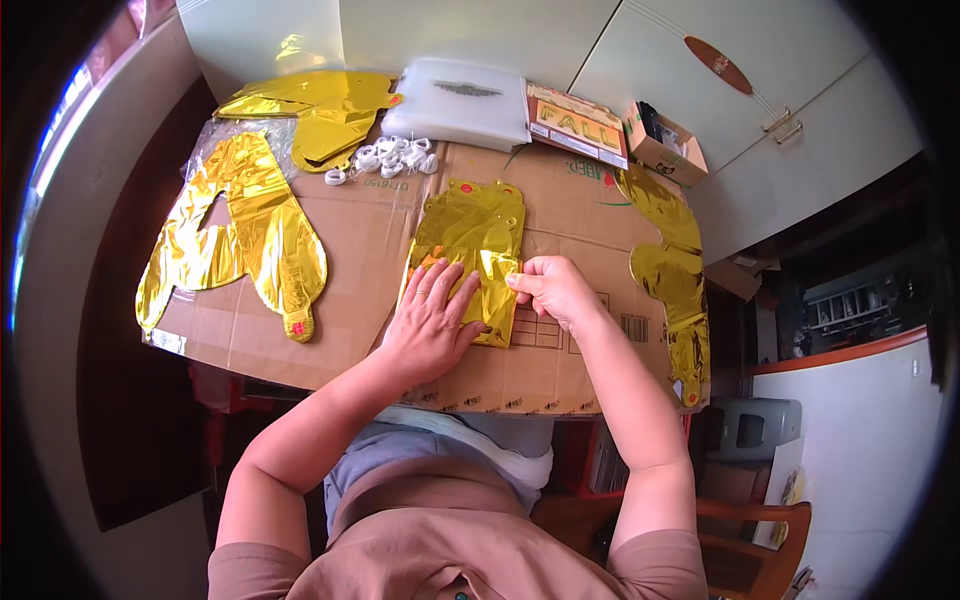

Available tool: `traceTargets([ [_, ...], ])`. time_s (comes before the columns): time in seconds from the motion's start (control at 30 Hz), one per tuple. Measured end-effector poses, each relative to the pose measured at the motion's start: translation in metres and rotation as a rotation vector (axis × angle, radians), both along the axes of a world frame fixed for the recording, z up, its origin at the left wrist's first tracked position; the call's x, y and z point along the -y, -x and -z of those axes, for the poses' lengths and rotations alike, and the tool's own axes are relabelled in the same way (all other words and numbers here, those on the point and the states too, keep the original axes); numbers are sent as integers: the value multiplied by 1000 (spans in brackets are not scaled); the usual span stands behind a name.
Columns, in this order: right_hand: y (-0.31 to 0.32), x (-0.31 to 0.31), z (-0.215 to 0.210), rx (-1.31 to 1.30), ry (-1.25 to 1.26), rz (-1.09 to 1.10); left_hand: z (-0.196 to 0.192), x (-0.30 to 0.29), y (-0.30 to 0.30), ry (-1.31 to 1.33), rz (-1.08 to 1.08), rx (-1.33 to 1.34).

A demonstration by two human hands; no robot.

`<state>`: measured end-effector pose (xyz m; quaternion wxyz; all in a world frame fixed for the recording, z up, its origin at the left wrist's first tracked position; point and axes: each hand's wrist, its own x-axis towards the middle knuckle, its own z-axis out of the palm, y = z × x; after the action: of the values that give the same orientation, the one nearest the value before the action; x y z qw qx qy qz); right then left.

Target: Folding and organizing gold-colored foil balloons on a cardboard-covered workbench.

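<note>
Flattened cardboard [300, 300] is covering my work table, with white cabinet doors [700, 110] behind it. Right in the middle, toward the near edge, I'm folding a deflated gold foil balloon [470, 240]. My left hand [432, 318] is lying flat and open on its lower part, fingers spread, pressing it down. My right hand [553, 290] is closed in a pinch on the folded right edge, thumb and fingertips squeezing the crease.

Handling-wise, I'd say this stuff is super light, thin and crinkly, and pretty slippery on cardboard, so it probably wants to slide and spring back unless one palm is pinning it. I'm guessing the best spots to grab are the flat edges or the seam; sharp creases or nails could likely puncture the film.

Moving outward: a bigger gold foil shape [240, 240] is lying spread out toward the left edge, another gold piece [320, 105] is sitting at the far left corner, and a long gold one [675, 270] is running down the right edge. Some little white rolls [390, 155] are clustered beyond my balloon, next to a white plastic packet [460, 100], a flat printed pack [578, 125] and a small open carton [665, 140] along the far edge.
</note>
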<state>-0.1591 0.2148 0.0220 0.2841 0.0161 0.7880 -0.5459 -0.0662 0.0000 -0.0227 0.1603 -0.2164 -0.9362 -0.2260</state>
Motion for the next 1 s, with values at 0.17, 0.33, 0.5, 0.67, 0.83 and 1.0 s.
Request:
traceTargets([
  [0.17, 9, -3, 26, -219, -48, -12, 2, -2, 1, 7, 8, -19],
  [0.33, -18, 18, 10, -607, -489, 37, 4, 0, 0, 12, -10, -26],
  [0.5, -49, 24, 23, -1065, -540, 13, 2, -1, 0, -18, -19, -9],
  [0.67, -75, 27, 44, -1099, -652, -184, -2, 1, 3, -186, 17, 54],
  [0.83, -73, 25, 39, -953, -718, -307, -7, 10, 7, -277, 18, 42],
  [1.0, -68, 18, 38, -937, -745, -372, -8, 28, 9, -74, -67, -18],
])
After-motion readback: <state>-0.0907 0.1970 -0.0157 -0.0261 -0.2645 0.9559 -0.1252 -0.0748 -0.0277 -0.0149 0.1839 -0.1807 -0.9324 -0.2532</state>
